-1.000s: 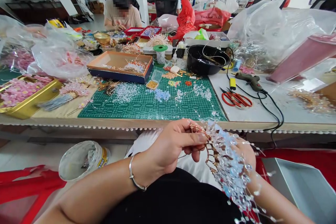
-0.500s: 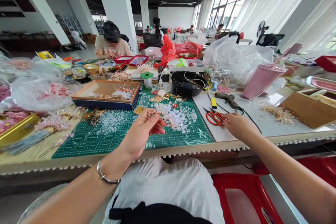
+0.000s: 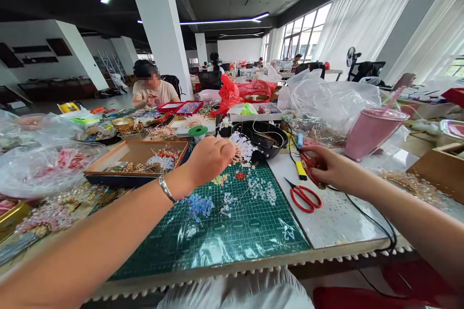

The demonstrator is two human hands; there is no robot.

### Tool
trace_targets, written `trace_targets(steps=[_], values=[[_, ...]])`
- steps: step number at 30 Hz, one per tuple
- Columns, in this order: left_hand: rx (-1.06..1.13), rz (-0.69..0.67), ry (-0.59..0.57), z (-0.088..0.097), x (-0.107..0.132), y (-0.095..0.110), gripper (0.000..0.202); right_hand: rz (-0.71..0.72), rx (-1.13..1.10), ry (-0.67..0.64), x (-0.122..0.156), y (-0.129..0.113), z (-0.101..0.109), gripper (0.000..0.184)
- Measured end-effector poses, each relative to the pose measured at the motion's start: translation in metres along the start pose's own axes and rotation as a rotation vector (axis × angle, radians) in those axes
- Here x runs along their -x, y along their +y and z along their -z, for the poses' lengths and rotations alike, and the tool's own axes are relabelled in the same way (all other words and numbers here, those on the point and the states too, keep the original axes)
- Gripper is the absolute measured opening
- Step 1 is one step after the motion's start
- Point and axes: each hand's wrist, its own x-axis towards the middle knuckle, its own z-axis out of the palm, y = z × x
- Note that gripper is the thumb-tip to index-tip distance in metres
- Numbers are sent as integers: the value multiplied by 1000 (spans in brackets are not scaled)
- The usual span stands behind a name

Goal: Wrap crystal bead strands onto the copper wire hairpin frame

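Gripping crystal bead spray [image 3: 243, 148] with closed left hand [image 3: 209, 157] fingers, above far edge of green cutting mat [image 3: 232, 236] | right hand [image 3: 324, 166] fingers closed on red-handled tool [image 3: 308, 163]

We have the cutting mat [image 3: 232, 231] straight ahead, on the front of the table [image 3: 203, 277], with loose beads [image 3: 199, 205] lying on it. Left of the mat and further back sits an open tray box [image 3: 137, 154] with plastic bags [image 3: 47, 164] behind and left of it, and a tin [image 3: 10, 215] at the far left. Right of the mat is a board [image 3: 344, 222] with scissors [image 3: 303, 198] on it, and a cable [image 3: 369, 219] runs past them toward the table's front. Behind the mat's far corner sits a bowl [image 3: 270, 137]. Right of that are a large plastic bag [image 3: 333, 106], then a cup [image 3: 373, 130] with a straw in it. A wooden box [image 3: 440, 169] is at the far right. Across the table, a co-worker [image 3: 154, 89] sits beside a pillar [image 3: 155, 24].
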Motion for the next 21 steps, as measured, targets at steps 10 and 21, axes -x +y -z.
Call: trace_targets(steps=[10,21], values=[[-320,-382,-12,-49,-68,-46,22,310,656,60,-33,-97,32,53],[-392,-460,-77,-73,-89,-67,26,232,686,-6,-98,-86,-2,54]])
